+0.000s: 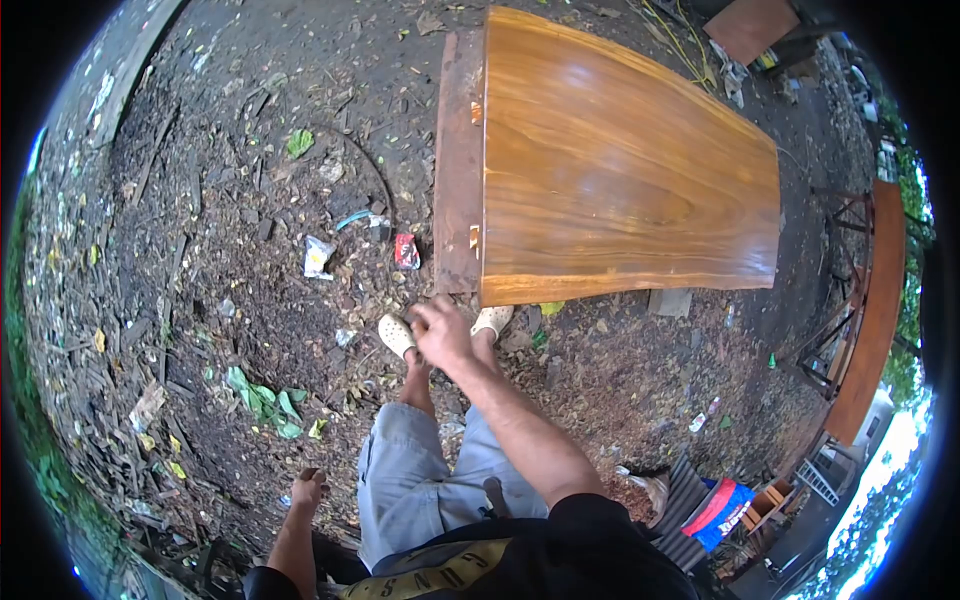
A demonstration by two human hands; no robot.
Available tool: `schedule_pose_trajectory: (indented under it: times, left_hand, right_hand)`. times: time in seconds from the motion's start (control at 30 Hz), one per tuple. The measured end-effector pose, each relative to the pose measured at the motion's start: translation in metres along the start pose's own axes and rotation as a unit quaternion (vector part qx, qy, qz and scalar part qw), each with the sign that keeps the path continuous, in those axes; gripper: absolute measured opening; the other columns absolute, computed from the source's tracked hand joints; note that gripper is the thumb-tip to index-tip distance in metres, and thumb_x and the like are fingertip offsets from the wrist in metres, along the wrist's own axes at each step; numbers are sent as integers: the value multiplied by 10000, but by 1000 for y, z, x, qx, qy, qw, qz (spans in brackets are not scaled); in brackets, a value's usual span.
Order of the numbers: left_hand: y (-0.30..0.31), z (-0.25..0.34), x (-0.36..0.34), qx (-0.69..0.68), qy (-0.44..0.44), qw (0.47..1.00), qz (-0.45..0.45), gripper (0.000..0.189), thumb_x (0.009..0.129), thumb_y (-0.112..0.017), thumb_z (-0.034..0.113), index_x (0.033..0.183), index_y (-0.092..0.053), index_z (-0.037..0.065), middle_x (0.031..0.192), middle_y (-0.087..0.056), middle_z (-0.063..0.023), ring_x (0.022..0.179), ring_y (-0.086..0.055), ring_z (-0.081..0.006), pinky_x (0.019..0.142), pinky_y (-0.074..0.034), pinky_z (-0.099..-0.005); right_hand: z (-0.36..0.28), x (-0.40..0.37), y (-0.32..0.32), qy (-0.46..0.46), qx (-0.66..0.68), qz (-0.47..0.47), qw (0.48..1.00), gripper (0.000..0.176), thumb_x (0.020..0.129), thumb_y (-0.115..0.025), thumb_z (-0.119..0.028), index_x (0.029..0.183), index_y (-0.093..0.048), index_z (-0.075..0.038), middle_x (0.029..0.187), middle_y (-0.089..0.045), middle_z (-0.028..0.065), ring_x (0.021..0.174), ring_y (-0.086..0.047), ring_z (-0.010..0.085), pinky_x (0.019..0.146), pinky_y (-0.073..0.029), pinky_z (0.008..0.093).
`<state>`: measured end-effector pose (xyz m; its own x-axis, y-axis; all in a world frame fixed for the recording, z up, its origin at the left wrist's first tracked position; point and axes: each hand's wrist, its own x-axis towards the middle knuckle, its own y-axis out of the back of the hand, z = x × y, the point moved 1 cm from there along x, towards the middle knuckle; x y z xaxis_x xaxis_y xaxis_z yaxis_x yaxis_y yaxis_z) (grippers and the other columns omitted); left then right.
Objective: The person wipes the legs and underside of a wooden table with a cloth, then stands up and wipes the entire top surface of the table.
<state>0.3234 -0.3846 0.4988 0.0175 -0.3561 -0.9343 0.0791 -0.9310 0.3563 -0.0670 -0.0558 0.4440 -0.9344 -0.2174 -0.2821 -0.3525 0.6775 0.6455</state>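
A large glossy wooden slab (630,170) with brown grain lies in front of me, resting over a reddish-brown board (460,160) that shows along its left side. My right hand (442,332) is in front of my legs, close to the slab's near left corner and apart from it. Its fingers are curled closed; whether they hold anything small is hidden. Low at my left side hangs my left hand (312,487), its fingers loosely bent and apart, touching nothing that I can see.
Leaves, wood scraps and litter cover the ground, including a red packet (407,252) and a white wrapper (318,257). At right stands a long brown plank (875,310) on metal supports. Corrugated sheeting (685,510) and a red-and-blue sack (720,515) lie at lower right.
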Motion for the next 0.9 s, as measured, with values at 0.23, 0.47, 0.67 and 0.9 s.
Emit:
schedule_pose_trajectory:
  times: [0.23, 0.47, 0.67, 0.9]
  left_hand:
    - [17, -4, 7, 29, 6, 1000, -7, 250, 903, -625, 233, 1065, -644, 43, 881, -672, -60, 673, -673, -183, 548, -492, -319]
    - [12, 11, 19, 33, -12, 999, -16, 331, 904, -615, 227, 1161, -648, 20, 933, -696, -73, 714, -704, -192, 574, -501, -320]
    - [16, 30, 21, 42, -27, 999, -19, 359, 900, -626, 220, 1180, -637, -4, 995, -710, -82, 741, -709, -200, 624, -516, -324]
    - [41, 33, 37, 43, -23, 999, -2, 288, 893, -642, 201, 1118, -661, 22, 930, -699, -66, 719, -703, -194, 601, -509, -329]
  right_hand:
    - [-11, -43, 36, -60, 113, 42, 991, 237, 820, -737, -120, 1055, -727, -98, 985, -686, 109, 902, -684, 282, 766, -562, 390]
    - [49, -43, 85, 32, -81, 179, 980, 408, 783, -711, -39, 1181, -663, -114, 1098, -607, 154, 976, -621, 355, 838, -536, 463]
    - [70, -25, 69, 92, -159, 102, 978, 472, 743, -696, -22, 1198, -676, -148, 1154, -577, 125, 1031, -586, 350, 876, -517, 474]
    - [92, -31, 83, 132, -190, 29, 973, 526, 695, -721, -49, 1211, -662, -129, 1200, -560, 89, 1060, -547, 316, 958, -484, 434]
